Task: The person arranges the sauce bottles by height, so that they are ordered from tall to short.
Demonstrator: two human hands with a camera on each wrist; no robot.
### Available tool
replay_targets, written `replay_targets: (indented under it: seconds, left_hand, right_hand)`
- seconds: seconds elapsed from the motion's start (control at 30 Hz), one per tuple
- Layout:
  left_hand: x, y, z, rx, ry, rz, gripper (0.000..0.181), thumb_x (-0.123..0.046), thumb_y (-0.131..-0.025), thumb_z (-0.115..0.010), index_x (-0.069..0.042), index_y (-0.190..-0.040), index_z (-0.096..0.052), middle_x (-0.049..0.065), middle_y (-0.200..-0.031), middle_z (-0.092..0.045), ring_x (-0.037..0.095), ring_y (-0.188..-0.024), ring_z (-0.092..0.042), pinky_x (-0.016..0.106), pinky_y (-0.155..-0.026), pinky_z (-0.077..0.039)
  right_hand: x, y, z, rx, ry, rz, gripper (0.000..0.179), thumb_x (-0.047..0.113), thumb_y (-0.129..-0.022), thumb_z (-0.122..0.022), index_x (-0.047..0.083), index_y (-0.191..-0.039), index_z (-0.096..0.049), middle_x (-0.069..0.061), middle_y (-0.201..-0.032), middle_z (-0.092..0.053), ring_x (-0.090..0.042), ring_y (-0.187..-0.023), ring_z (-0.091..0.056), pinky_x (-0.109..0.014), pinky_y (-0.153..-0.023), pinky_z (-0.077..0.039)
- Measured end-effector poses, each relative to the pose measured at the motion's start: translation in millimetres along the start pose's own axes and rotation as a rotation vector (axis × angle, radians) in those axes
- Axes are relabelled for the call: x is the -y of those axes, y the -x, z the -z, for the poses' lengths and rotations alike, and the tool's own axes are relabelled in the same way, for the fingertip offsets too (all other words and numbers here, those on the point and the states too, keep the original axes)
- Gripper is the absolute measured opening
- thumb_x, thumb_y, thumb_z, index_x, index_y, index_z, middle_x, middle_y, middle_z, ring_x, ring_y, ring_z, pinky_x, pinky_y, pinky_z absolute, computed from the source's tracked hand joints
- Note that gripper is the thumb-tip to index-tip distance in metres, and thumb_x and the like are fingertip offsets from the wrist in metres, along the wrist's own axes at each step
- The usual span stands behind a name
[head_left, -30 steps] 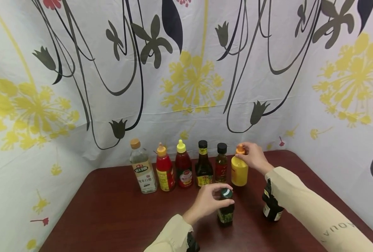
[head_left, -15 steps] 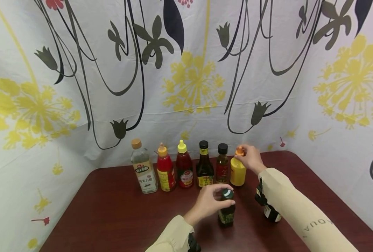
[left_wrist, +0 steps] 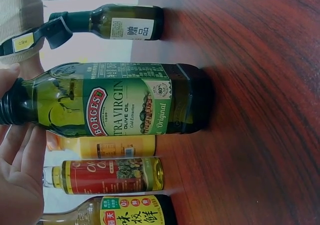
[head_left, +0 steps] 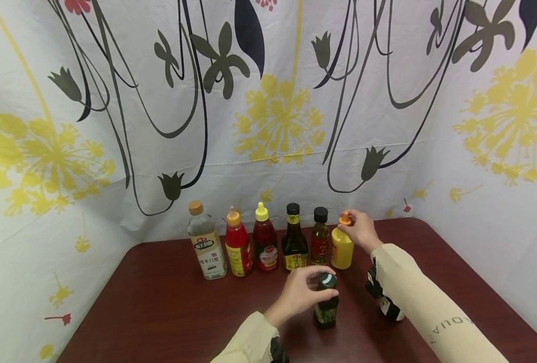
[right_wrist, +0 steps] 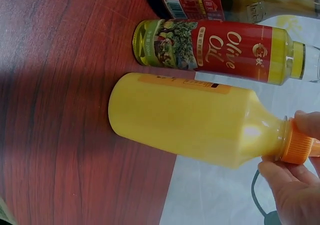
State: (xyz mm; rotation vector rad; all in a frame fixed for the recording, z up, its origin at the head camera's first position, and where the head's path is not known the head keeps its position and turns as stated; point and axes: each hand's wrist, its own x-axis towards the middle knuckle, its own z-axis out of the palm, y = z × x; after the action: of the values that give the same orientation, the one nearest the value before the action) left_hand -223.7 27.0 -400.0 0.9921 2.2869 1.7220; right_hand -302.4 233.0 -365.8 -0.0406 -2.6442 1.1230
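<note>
My left hand (head_left: pixel 299 291) holds a dark green Borges olive oil bottle (left_wrist: pixel 125 100) at its neck, with the thumb on one side and the fingers on the other. That bottle stands upright on the table, in front of the row. At the row's right end is a yellow squeeze bottle (right_wrist: pixel 185 117). My right hand (head_left: pixel 361 229) pinches its orange cap (right_wrist: pixel 298 142) between thumb and fingers. Just left of it stands a smaller olive oil bottle with a red label (right_wrist: pixel 215 50); the two are close together.
Further left in the row are a dark sauce bottle (head_left: pixel 294 242), a dark red squeeze bottle (head_left: pixel 265 242), a red squeeze bottle (head_left: pixel 238 247) and a clear vinegar bottle (head_left: pixel 206 247). Another dark bottle (left_wrist: pixel 127 24) stands partly behind my right sleeve. A patterned cloth (head_left: pixel 268 126) hangs behind the table (head_left: pixel 173 302).
My right hand has shifted the yellow squeeze bottle slightly left, closer to the red-labelled olive oil bottle, and the right forearm has swung left. My left hand stays at the Borges bottle.
</note>
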Motion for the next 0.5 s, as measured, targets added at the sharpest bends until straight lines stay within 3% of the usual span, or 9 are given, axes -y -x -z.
replay_targets:
  seconds: [0.17, 0.33, 0.5]
  left_hand:
    - [3.7, -0.7, -1.2, -0.002, 0.013, 0.011, 0.026, -0.018, -0.074, -0.072, -0.015, -0.099, -0.065, -0.006, -0.094, -0.063, 0.002, -0.083, -0.060, 0.018, -0.071, -0.047]
    - [-19.8, 6.4, 3.8, -0.002, 0.018, 0.019, 0.025, -0.014, -0.075, -0.071, -0.009, -0.098, -0.065, 0.000, -0.094, -0.064, 0.006, -0.084, -0.060, 0.020, -0.073, -0.047]
    - [-22.7, 7.4, 4.3, -0.007, 0.010, 0.023, 0.025, -0.013, -0.075, -0.071, -0.009, -0.098, -0.065, 0.000, -0.093, -0.064, 0.006, -0.084, -0.060, 0.020, -0.073, -0.047]
  right_hand:
    - [-0.2, -0.5, 1.0, 0.010, -0.010, 0.003, 0.035, 0.004, -0.082, -0.060, -0.007, -0.114, -0.051, -0.031, -0.111, -0.052, -0.040, -0.100, -0.051, -0.045, -0.079, -0.045]
    - [3.1, -0.6, 4.3, 0.056, -0.027, -0.021, 0.037, 0.005, -0.083, -0.059, -0.007, -0.117, -0.049, -0.031, -0.114, -0.050, -0.040, -0.103, -0.050, -0.045, -0.080, -0.045]
    - [7.0, -1.1, 10.3, 0.115, -0.040, -0.030, 0.043, 0.006, -0.084, -0.058, -0.009, -0.122, -0.043, -0.032, -0.118, -0.046, -0.040, -0.105, -0.048, -0.045, -0.081, -0.044]
